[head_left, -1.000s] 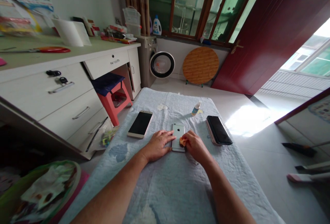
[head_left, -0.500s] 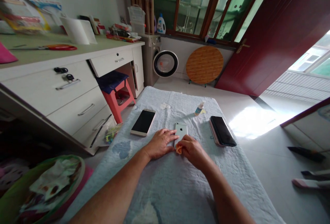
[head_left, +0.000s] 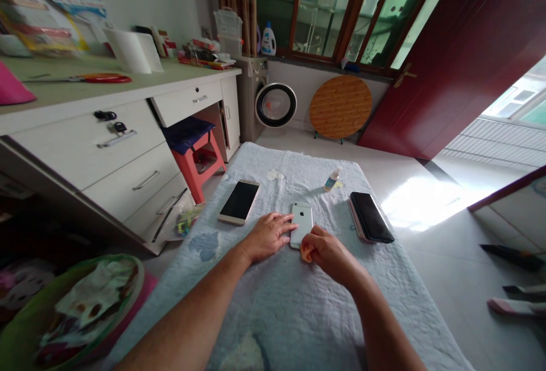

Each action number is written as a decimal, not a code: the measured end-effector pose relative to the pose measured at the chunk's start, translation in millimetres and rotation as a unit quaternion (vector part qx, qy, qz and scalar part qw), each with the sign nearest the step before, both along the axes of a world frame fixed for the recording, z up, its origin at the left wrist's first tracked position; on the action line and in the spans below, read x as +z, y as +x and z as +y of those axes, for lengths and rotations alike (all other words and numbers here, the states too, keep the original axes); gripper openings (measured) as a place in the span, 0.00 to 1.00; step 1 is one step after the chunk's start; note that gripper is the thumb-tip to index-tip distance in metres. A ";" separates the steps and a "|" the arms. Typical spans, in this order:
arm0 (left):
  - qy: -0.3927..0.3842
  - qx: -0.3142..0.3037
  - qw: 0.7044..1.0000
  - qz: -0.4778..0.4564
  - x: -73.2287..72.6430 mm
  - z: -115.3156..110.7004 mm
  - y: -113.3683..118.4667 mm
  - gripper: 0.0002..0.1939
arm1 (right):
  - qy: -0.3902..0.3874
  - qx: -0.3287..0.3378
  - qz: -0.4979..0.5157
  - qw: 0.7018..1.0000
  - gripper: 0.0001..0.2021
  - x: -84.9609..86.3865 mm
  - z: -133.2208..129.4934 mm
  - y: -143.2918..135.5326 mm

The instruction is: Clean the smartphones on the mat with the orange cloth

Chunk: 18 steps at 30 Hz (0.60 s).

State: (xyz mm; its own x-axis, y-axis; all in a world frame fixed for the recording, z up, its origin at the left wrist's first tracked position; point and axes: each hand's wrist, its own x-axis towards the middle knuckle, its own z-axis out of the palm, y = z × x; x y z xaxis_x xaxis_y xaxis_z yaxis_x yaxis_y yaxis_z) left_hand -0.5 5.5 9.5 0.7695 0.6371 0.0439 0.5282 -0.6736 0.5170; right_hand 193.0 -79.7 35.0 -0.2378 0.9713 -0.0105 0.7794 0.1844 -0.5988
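A silver phone (head_left: 302,224), back up on a cloth-covered tabletop (head_left: 277,314), is being touched along its left edge by the spread fingers of the left hand (head_left: 268,236), while an orange cloth (head_left: 306,251) is being pinched by the right hand (head_left: 327,250) at the phone's lower right corner; a gold-edged phone (head_left: 240,201) and a small bottle (head_left: 331,180) are being seen beyond the hands

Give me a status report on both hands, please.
Left hand open, touching silver phone. Right hand pinching orange cloth at phone's near end. Phone lying back up. Small bottle standing beyond, out of the way.
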 end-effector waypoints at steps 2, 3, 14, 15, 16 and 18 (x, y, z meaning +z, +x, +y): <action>-0.003 -0.006 1.000 -0.004 -0.6 0.8 -0.7 0.21 | -0.018 -0.007 -0.006 1.000 0.09 -0.5 -3.0 7.7; -0.004 -0.010 1.000 -0.004 -1.3 1.5 -1.2 0.22 | -0.019 -0.008 -0.013 1.000 0.09 -1.3 -3.7 9.8; -0.001 -0.017 1.000 -0.004 -6.1 4.4 -1.0 0.22 | 0.022 -0.028 -0.066 0.997 0.07 -8.6 -0.7 -4.5; -0.002 -0.016 1.000 -0.005 -5.4 4.0 -1.0 0.22 | 0.026 -0.029 -0.069 0.997 0.07 -8.9 -0.8 -5.2; -0.003 -0.015 1.000 -0.005 -4.7 3.7 -1.0 0.22 | 0.030 -0.030 -0.073 0.996 0.07 -9.2 -0.7 -6.1; -0.005 -0.014 1.000 -0.005 -3.6 3.3 -1.4 0.21 | 0.041 -0.027 -0.085 0.995 0.06 -9.8 0.0 -9.1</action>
